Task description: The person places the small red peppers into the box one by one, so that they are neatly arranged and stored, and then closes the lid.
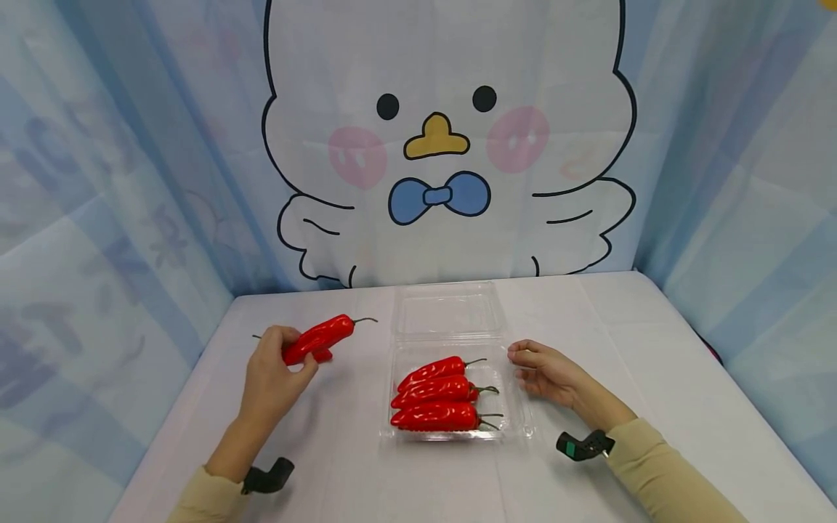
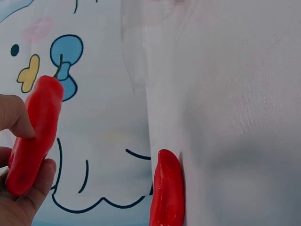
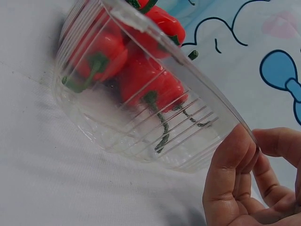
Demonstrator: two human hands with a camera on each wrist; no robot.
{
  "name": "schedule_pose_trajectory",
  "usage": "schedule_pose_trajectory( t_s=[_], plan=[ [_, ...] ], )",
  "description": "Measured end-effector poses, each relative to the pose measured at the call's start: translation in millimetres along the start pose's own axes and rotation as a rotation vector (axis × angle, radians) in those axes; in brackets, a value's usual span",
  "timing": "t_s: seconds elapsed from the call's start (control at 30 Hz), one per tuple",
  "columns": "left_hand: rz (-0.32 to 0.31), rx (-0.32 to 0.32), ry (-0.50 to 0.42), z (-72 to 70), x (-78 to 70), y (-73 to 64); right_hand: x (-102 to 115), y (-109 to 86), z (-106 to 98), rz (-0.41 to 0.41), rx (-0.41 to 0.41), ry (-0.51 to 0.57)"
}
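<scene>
My left hand (image 1: 277,378) grips a red chili pepper (image 1: 323,335) between thumb and fingers, raised over the left side of the table, its thin stem pointing right. Another red chili pepper (image 2: 168,193) lies on the table, mostly hidden behind the held one in the head view. In the middle stands a clear plastic clamshell box (image 1: 516,407) with its lid (image 1: 447,309) folded back. Several red peppers (image 1: 434,416) lie in it side by side, stems to the right. At the box's right edge, my right hand (image 1: 549,372) pinches the rim (image 3: 235,113) between thumb and fingers.
A white cloth covers the table (image 1: 588,319). Behind it hangs a curtain (image 1: 451,240) with a cartoon bird, and blue-and-white curtains (image 1: 739,181) close off both sides. A black wrist camera (image 1: 268,476) sits on the left wrist, another camera (image 1: 584,445) on the right.
</scene>
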State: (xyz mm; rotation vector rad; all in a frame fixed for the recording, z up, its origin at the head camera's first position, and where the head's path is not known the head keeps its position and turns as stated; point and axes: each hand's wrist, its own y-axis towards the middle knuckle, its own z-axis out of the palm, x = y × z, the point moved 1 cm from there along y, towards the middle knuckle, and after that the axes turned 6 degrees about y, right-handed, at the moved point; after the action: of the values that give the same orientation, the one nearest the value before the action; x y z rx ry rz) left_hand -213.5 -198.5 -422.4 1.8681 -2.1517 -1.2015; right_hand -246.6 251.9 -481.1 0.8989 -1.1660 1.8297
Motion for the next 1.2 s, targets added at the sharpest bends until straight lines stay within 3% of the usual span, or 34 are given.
schedule_pose_trajectory(
  t_s=[0.23, 0.43, 0.87, 1.2],
  plan=[
    [0.034, 0.003, 0.006, 4.4, -4.4, -2.8, 0.6, -1.5, 0.2, 0.0, 0.005, -0.003],
    [0.038, 0.061, -0.02, 9.3, -6.5, -5.1, 0.2, -2.2, 0.7, -0.003, 0.007, 0.007],
    [-0.026, 0.186, -0.086, 22.8, -14.7, -7.1, -0.1, -1.5, -0.2, -0.003, 0.001, 0.027],
    [-0.015, 0.165, -0.11, 30.2, -27.1, -5.3, -0.2, -0.7, 1.2, -0.004, 0.008, 0.021]
  ],
)
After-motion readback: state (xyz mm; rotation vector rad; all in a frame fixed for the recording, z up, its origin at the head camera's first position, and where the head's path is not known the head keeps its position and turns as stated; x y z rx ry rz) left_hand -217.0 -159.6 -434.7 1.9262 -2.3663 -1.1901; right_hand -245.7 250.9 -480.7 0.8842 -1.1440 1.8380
